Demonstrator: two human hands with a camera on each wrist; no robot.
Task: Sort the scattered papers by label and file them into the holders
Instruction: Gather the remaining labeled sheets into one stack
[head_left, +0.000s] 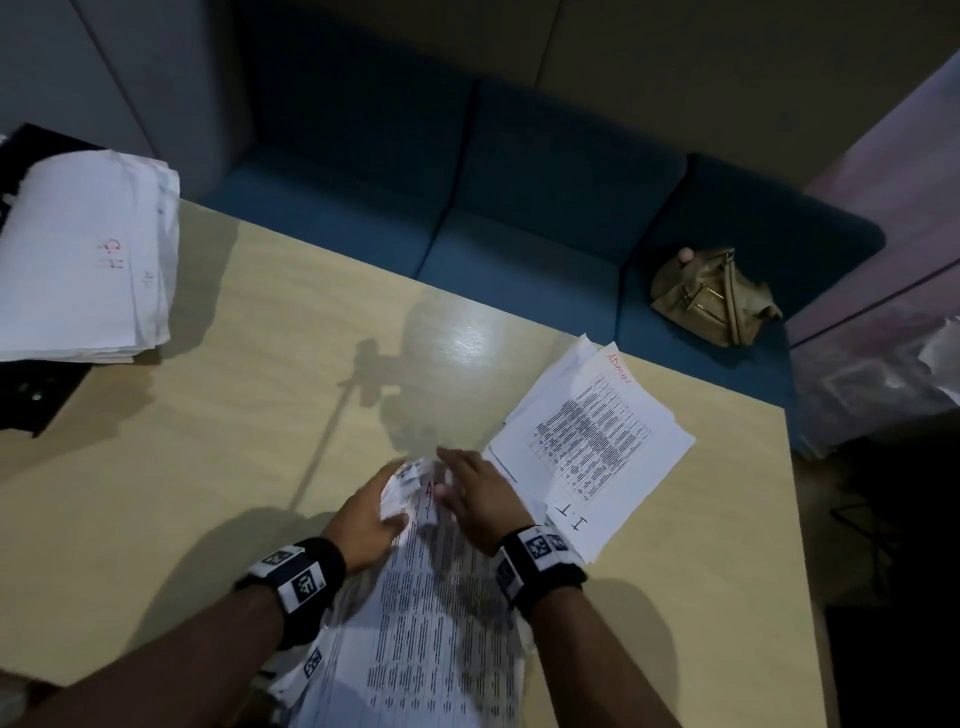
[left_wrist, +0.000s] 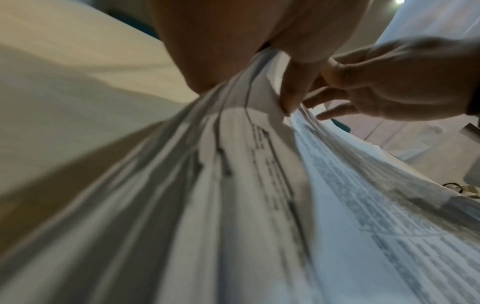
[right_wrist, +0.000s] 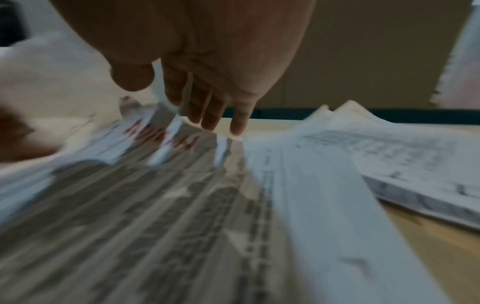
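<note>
A stack of printed sheets (head_left: 431, 623) lies at the table's near edge, its top sheet marked in blurred red letters (right_wrist: 161, 135). My left hand (head_left: 371, 512) grips the stack's far left corner, thumb (left_wrist: 289, 96) on top and fingers beneath, bending the sheets (left_wrist: 233, 185) upward. My right hand (head_left: 470, 491) hovers at the far right corner, its straight fingers (right_wrist: 207, 111) touching the lifted sheet edges. To the right lies a pile (head_left: 592, 441) marked "ADMIN" in red over a sheet marked "I.T". At the far left, a white pile (head_left: 78, 260) with a red label sits on a black holder (head_left: 31, 400).
The wooden table (head_left: 260, 389) spreads between the piles. Behind it runs a blue bench (head_left: 519, 234) with a tan bag (head_left: 711, 296) on it. Plastic-wrapped material (head_left: 883, 374) stands past the table's right edge.
</note>
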